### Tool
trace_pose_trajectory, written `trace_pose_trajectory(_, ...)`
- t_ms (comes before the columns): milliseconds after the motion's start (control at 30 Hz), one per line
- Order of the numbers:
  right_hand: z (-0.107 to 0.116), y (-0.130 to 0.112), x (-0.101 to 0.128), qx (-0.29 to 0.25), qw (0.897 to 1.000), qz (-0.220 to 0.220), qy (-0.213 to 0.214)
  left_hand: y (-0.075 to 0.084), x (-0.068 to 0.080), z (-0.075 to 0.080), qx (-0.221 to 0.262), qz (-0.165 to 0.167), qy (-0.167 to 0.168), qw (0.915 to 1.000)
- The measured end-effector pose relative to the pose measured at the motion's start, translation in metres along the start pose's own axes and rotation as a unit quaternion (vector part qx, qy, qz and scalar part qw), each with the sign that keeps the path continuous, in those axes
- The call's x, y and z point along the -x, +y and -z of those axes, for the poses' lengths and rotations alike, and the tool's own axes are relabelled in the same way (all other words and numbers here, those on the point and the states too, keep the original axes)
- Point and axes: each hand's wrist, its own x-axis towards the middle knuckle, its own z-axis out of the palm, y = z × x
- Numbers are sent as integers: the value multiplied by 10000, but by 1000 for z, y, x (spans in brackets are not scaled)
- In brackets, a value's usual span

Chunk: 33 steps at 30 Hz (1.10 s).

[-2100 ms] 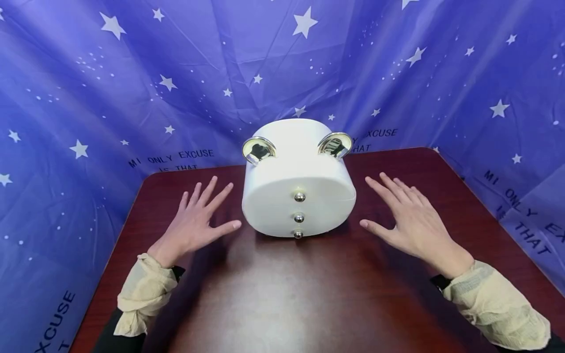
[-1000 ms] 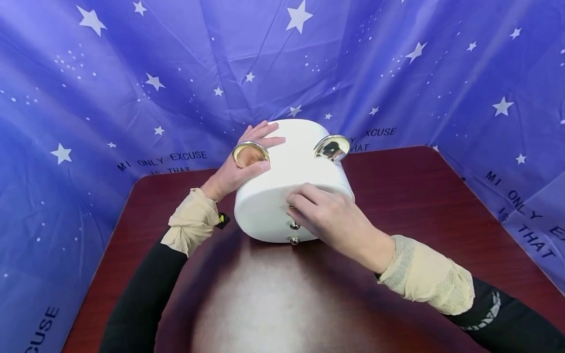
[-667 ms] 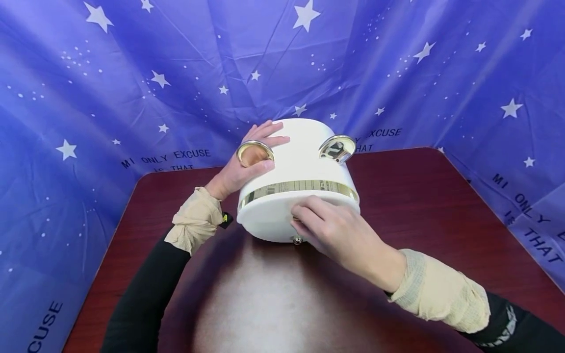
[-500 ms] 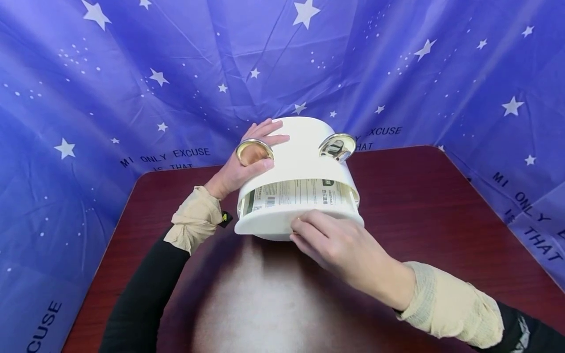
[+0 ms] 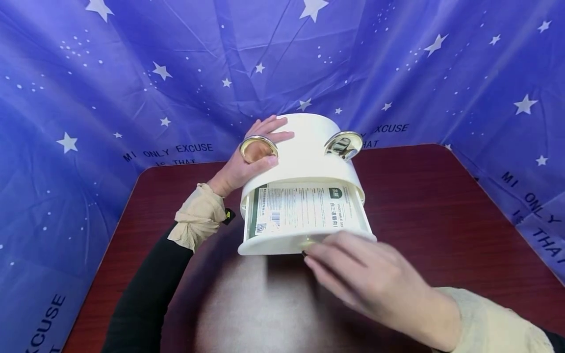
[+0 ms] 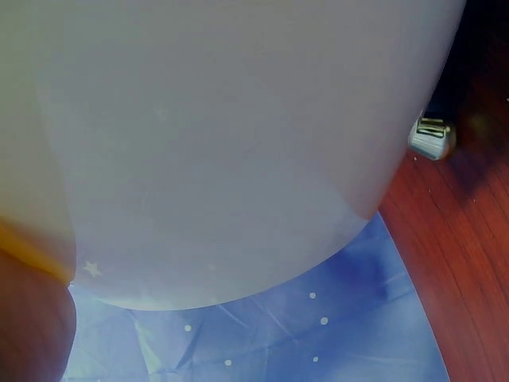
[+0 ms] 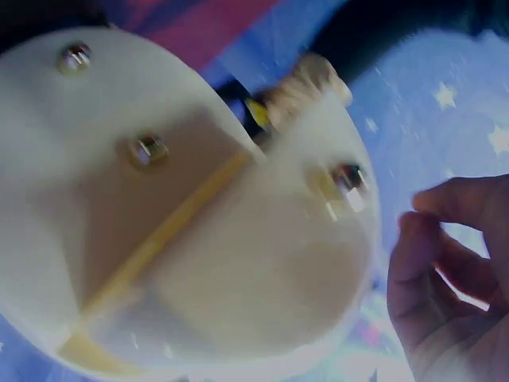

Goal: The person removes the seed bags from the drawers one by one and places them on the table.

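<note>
- Blue star backdrop [image 5: 132, 73] carries repeated print: "MI ONLY EXCUSE IS THAT".
- White drawer box [image 5: 304, 147] stands mid-table [image 5: 441, 206], gold ring handles on top.
- Top drawer [image 5: 304, 230] pulled out; inside lies a printed sheet [image 5: 304, 211] with green header, barcode, QR code; text too small to read.
- Left hand [image 5: 247, 162] rests flat on the box's upper left.
- Right hand [image 5: 375, 282], blurred, fingers curled at the drawer front; grip on its knob: cannot tell.
- Half a second ago the drawer showed only a strip of the sheet; now far more.
</note>
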Motion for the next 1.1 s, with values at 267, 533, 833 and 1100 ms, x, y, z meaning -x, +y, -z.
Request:
trace_pose_trajectory(267, 3, 73, -31, -1413, 9626, -1073, -2048, 1, 10, 9, 156, 139, 189, 9996)
trace_pose_trajectory(533, -21, 89, -43, -1548, 8663, -1138, -4610, -1, 14, 7, 179, 173, 126, 9996)
trace_pose_trajectory(833, -14, 89, -42, -1120, 8590, -1148, -4861, 2, 4, -1, 243, 46, 65, 9997)
trace_pose_trajectory(1100, 3, 97, -45, -1940, 8471, -1393, -4747, 2, 3, -3, 364, -29, 136, 9992)
